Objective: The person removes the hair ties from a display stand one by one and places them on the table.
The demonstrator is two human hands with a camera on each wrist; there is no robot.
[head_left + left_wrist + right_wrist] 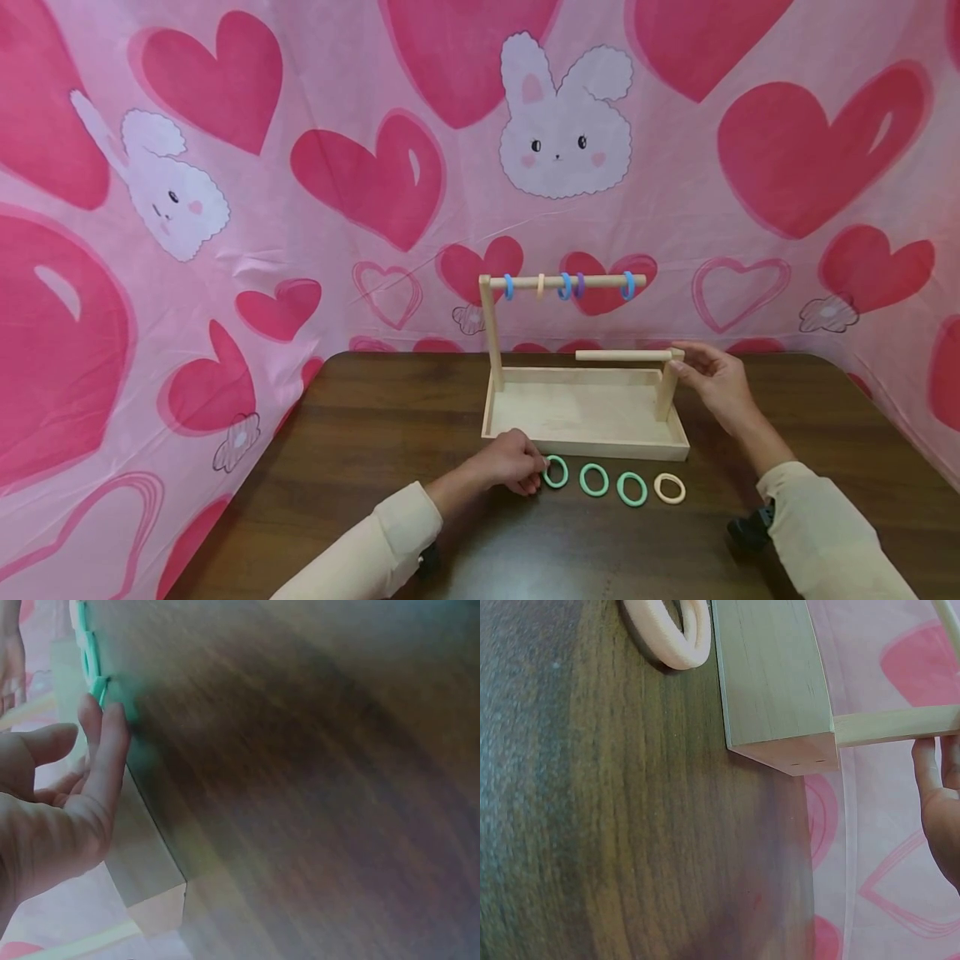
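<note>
My left hand (pixel 510 461) is at the leftmost green hair tie (pixel 555 472), fingertips touching or close to its edge. In the left wrist view the thumb stands apart from the extended fingers (pixel 112 742), and the green hair tie (pixel 97 686) lies at their tips. My right hand (pixel 716 383) grips the top of the short post (pixel 667 392) of a wooden rack (pixel 585 447), where a short bar (pixel 622 356) points left. In the right wrist view, fingers (pixel 928 769) touch this post (pixel 892 725).
Right of the left hand lie two more green hair ties (pixel 594 480) and a peach one (pixel 670 489) in a row before the rack's tray. Blue, peach and purple hair ties hang on the upper bar (pixel 592 282). A heart-patterned cloth (pixel 375 179) stands behind the brown table (pixel 405 400).
</note>
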